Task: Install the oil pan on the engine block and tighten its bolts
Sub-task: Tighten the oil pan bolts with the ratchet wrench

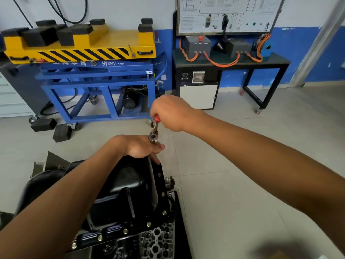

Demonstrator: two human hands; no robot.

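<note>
The right hand [169, 113] grips the red handle of a ratchet [155, 128]. The left hand [141, 146] curls round its socket end at the far rim of the black oil pan [123, 193]. The pan sits on the engine block [156, 243], with bolts [164, 213] along its flange. Both forearms cross the pan and hide much of it. Beyond, foam blocks [43, 124] lie on the pale tiled floor [233, 165] before a yellow lift cart [115, 40]. A black table [276, 59] carries grey boxes [197, 45] and orange cables [220, 64] against a blue-and-white wall [298, 53].
</note>
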